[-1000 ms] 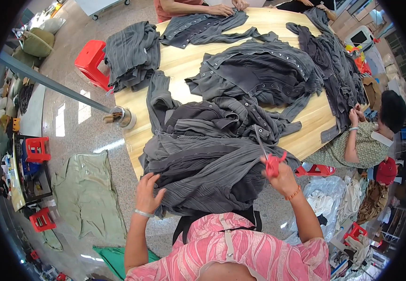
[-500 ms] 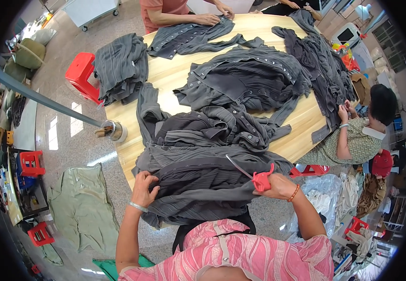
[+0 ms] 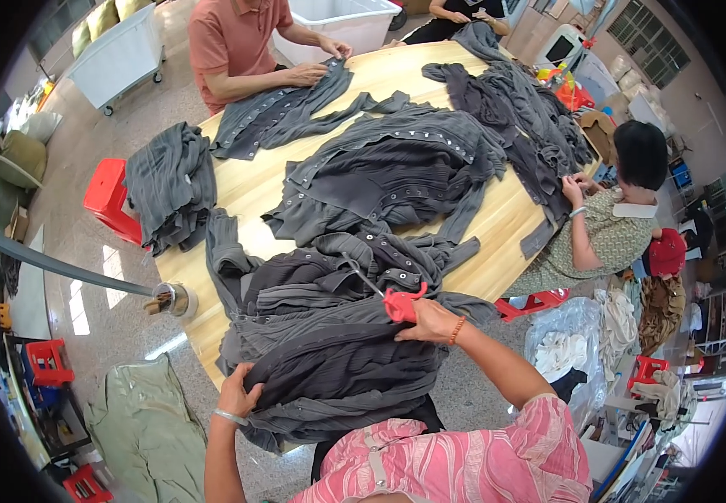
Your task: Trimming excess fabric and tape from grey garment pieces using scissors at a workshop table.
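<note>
A dark grey ribbed garment (image 3: 346, 360) lies spread along the near edge of the wooden table (image 3: 497, 261). My left hand (image 3: 235, 394) is closed on its left edge, thumb over the cloth. Toward the garment's right end, my right hand (image 3: 430, 324) holds red-handled scissors (image 3: 402, 303), the thin metal blade pointing away and to the left. That hand's lower fingers are at the dark band of the cloth; whether they also pinch it cannot be told. Just beyond lie bunched garments with metal snaps (image 3: 388, 261).
A larger garment heap (image 3: 388, 168) covers mid-table; a folded stack (image 3: 170, 189) and a tool cup (image 3: 177, 300) sit at the left edge. Co-workers handle garments at the far left (image 3: 241, 54) and right (image 3: 606, 239). Red stools (image 3: 110, 201) stand around; green clothing (image 3: 145, 427) lies on the floor.
The view has swung, so the table appears farther left and lower. My right hand, with the scissors, has moved left and away across the garment. My left hand still grips the left edge.
</note>
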The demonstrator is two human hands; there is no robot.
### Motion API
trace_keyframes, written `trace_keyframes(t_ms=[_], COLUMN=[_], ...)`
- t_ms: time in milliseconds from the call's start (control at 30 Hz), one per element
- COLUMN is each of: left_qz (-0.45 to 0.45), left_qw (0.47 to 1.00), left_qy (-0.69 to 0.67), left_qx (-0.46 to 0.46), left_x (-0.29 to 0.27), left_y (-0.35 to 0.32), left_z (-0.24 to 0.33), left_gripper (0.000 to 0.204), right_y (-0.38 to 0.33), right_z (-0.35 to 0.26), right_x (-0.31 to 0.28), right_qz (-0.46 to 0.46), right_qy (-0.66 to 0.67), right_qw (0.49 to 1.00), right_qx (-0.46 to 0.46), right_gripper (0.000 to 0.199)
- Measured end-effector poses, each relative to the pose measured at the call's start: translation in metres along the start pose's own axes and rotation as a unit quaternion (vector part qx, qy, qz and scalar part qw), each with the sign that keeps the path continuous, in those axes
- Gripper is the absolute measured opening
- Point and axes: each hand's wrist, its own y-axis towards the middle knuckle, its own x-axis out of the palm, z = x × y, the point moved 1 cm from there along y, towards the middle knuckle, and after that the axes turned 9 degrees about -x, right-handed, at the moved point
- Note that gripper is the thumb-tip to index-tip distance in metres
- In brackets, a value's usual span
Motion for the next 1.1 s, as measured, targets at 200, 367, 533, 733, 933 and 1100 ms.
trace_keyframes(t_ms=[200, 367, 533, 733, 933, 1100], left_qz=[0.136, 0.331, 0.415, 0.272, 0.279, 0.317], left_qw=[0.987, 0.932, 0.872, 0.907, 0.918, 0.913], left_qy=[0.088, 0.115, 0.165, 0.272, 0.255, 0.22], left_qx=[0.023, 0.09, 0.2, 0.171, 0.123, 0.134], left_x=[-0.023, -0.082, -0.083, -0.01, -0.003, -0.014], left_y=[-0.015, -0.01, 0.003, -0.005, -0.004, -0.004], left_z=[-0.021, 0.029, 0.055, -0.031, -0.035, -0.03], left_gripper=[0.02, 0.041, 0.042, 0.044, 0.047, 0.045], right_y=[-0.006, -0.006, -0.029, -0.085, -0.11, -0.1], right_z=[-0.022, -0.028, -0.036, 0.016, 0.027, 0.012], right_x=[-0.015, -0.068, -0.101, -0.036, -0.018, -0.046], right_qz=[0.044, 0.307, 0.301, -0.004, -0.037, 0.12], right_qy=[-0.111, -0.159, -0.227, -0.28, -0.239, -0.279], right_qw=[0.991, 0.934, 0.921, 0.96, 0.97, 0.953], right_qx=[0.06, -0.092, -0.103, -0.009, 0.004, -0.016], right_gripper=[0.032, 0.013, 0.014, 0.024, 0.024, 0.018])
